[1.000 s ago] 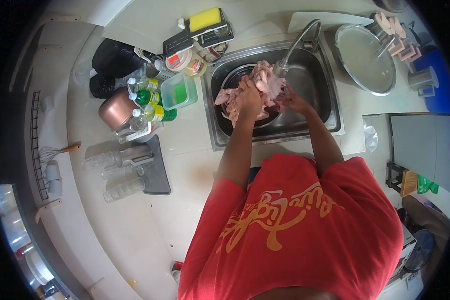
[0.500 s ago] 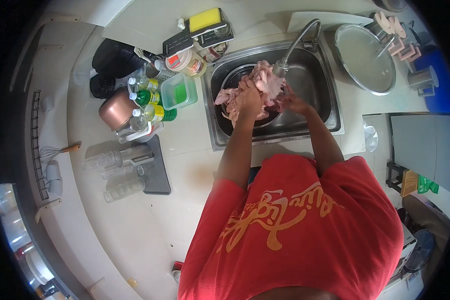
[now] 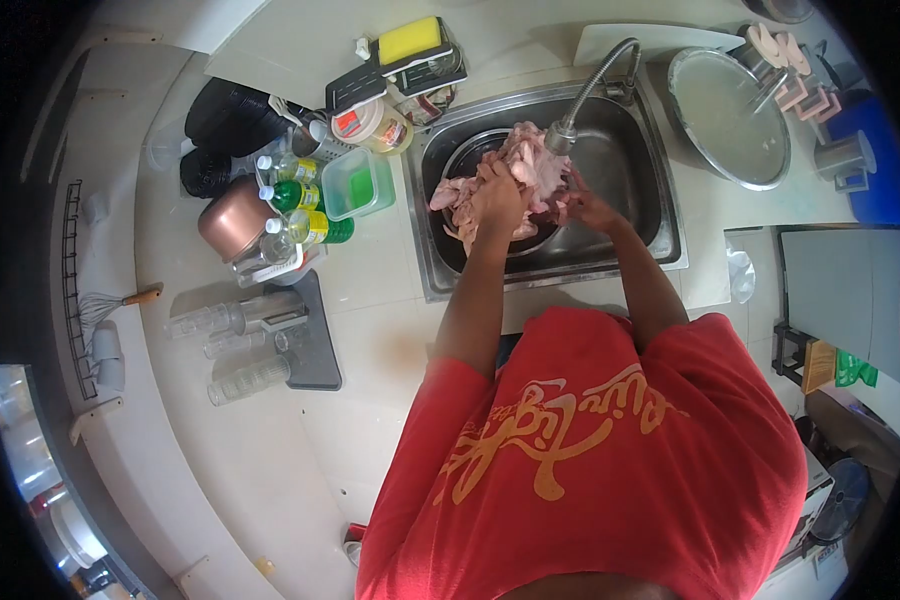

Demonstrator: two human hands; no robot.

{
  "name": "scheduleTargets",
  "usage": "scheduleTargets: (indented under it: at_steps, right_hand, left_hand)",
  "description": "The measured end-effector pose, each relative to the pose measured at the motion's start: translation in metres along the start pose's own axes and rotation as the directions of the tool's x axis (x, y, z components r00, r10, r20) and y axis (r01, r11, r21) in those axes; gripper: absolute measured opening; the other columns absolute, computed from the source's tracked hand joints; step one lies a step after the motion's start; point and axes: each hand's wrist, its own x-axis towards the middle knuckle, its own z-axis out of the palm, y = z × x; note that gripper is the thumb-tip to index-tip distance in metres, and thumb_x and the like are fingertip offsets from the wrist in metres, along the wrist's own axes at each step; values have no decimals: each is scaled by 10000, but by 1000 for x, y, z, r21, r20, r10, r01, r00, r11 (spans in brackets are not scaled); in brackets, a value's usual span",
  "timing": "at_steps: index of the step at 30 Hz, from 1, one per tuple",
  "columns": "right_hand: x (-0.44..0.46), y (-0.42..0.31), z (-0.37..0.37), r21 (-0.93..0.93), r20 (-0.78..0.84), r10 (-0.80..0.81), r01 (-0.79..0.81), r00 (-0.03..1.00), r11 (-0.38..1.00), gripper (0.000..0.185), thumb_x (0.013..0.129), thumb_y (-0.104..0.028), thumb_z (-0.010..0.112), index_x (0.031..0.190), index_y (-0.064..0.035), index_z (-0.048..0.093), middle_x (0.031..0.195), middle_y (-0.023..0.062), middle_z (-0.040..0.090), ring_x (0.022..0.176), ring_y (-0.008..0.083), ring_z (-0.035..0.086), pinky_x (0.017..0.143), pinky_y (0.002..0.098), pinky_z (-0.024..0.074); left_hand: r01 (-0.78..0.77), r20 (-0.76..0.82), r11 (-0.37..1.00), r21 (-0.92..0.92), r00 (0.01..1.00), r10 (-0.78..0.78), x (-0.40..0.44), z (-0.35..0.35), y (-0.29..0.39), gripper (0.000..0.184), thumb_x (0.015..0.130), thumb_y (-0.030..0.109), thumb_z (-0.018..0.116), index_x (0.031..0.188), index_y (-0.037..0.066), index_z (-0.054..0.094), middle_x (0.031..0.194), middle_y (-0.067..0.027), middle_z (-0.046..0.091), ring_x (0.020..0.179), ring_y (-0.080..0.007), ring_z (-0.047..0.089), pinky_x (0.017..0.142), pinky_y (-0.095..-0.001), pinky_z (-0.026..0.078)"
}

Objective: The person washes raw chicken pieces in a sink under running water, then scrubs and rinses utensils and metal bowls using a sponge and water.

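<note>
Raw chicken (image 3: 532,160) lies heaped over a dark round basin (image 3: 460,158) in the left part of the steel sink (image 3: 625,150). My left hand (image 3: 500,192) rests over the heap from the near side, its fingers curled into the meat. At the right edge of the chicken, my right hand (image 3: 582,207) has its fingers bent around a piece; some fingertips are hidden. The faucet head (image 3: 560,137) hangs just above the chicken, almost touching it. Whether water runs from it I cannot make out.
Right of the sink stands a large metal basin (image 3: 720,120) of cloudy liquid. On the left are bottles (image 3: 310,227), a plastic tub (image 3: 358,185), a copper-coloured pot (image 3: 235,228) and glasses (image 3: 250,380) beside a grey mat (image 3: 317,345). A yellow sponge (image 3: 410,40) sits behind.
My right hand has shifted very slightly at the chicken's right edge. My left hand and the heap look almost the same.
</note>
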Motion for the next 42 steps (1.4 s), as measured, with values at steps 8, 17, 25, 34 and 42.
scheduleTargets:
  at_steps: [8,17,25,34,42]
  right_hand:
    - [1,19,10,307,-31,169,-152,985,940,463,896,-144,638,1324,-54,484,1118,83,600,1033,152,566,1062,394,345]
    - [4,-6,7,280,-21,183,-170,983,945,793,883,-107,670,1496,-58,169,890,69,687,874,160,669,999,414,440]
    - [6,5,-7,204,132,183,-207,974,957,120,856,-213,686,889,-103,652,1334,134,525,1419,206,243,1144,379,240]
    - [-5,-1,-4,219,88,216,-231,972,948,130,854,-184,682,911,-76,639,1555,118,200,1414,181,253,1099,395,307]
    - [0,5,8,119,-55,138,-131,989,984,183,911,-259,639,918,-76,641,859,30,677,883,116,596,915,301,426]
  left_hand:
    - [-56,-91,997,44,994,60,0,6,-4,793,740,415,759,1273,-25,371,1184,-220,485,993,-396,623,773,-446,552]
    - [-23,-32,1000,-5,999,22,0,3,-2,871,737,361,775,1332,-68,304,1280,-253,428,1094,-406,558,856,-441,512]
    - [-21,1,1000,-1,1000,21,-1,-4,1,902,734,378,776,1348,-69,291,1279,-257,429,1078,-404,569,840,-449,519]
    - [-55,-104,998,23,993,57,-2,0,-1,768,742,390,770,1244,-34,374,1229,-243,453,1022,-408,598,804,-450,533]
    - [-11,-33,1000,15,999,11,-2,-3,2,772,743,400,767,1243,-36,372,1217,-239,456,1036,-407,589,800,-440,537]
